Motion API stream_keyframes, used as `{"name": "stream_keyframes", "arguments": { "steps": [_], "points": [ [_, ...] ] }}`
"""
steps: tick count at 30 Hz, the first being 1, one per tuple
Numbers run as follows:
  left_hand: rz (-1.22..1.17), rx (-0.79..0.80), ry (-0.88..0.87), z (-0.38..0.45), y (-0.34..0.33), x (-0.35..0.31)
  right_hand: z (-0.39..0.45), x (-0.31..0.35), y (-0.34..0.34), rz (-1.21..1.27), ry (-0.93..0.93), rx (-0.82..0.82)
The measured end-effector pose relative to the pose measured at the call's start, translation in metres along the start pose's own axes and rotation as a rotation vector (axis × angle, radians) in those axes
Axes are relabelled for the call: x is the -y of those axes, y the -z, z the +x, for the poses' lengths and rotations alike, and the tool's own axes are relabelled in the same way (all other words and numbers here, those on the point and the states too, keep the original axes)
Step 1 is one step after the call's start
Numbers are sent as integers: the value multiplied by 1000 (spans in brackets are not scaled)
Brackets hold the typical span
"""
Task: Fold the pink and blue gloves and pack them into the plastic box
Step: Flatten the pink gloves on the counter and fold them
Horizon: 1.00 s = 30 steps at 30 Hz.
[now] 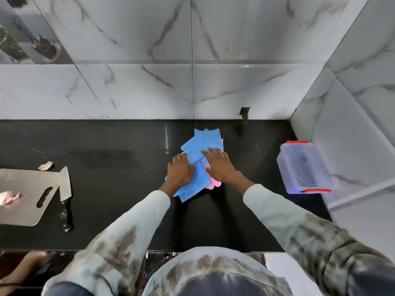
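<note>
Blue gloves [203,142] lie in a pile in the middle of the black counter [119,189], with pink gloves [215,184] mostly hidden under them; only pink edges show at the right and lower right. My left hand [180,170] lies flat on the lower blue glove, fingers slightly apart. My right hand [219,165] presses flat on the pile beside it, fingers spread over blue and pink. The clear plastic box [304,167] with red latches stands closed with its lid on at the counter's right end, apart from the gloves.
A grey cutting board [25,195] with a pinkish scrap on it lies at the left, a cleaver [65,189] beside it. A small crumpled scrap [45,166] sits behind the board. Marble walls close off the back and right.
</note>
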State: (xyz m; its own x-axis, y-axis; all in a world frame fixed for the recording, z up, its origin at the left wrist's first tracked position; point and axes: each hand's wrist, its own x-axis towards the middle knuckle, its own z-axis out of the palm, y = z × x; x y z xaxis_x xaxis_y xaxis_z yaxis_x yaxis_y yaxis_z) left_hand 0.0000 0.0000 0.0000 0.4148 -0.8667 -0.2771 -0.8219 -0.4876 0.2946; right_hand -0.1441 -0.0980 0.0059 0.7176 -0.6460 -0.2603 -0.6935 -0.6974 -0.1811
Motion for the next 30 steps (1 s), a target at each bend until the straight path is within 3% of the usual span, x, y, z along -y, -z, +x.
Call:
{"name": "stream_keyframes", "arguments": {
  "steps": [6, 15, 25, 30],
  "points": [
    [22, 44, 36, -6, -1, 9, 5, 5, 0, 0, -15, -58],
    [-509, 38, 15, 4, 13, 9, 21, 3, 14, -12, -94, -18],
    [-1132, -108, 124, 33, 46, -16, 48, 24, 64, 509, -154, -556],
    [-1346, -170, 131, 37, 65, -19, 53, 48, 74, 633, -154, -632]
  ]
}}
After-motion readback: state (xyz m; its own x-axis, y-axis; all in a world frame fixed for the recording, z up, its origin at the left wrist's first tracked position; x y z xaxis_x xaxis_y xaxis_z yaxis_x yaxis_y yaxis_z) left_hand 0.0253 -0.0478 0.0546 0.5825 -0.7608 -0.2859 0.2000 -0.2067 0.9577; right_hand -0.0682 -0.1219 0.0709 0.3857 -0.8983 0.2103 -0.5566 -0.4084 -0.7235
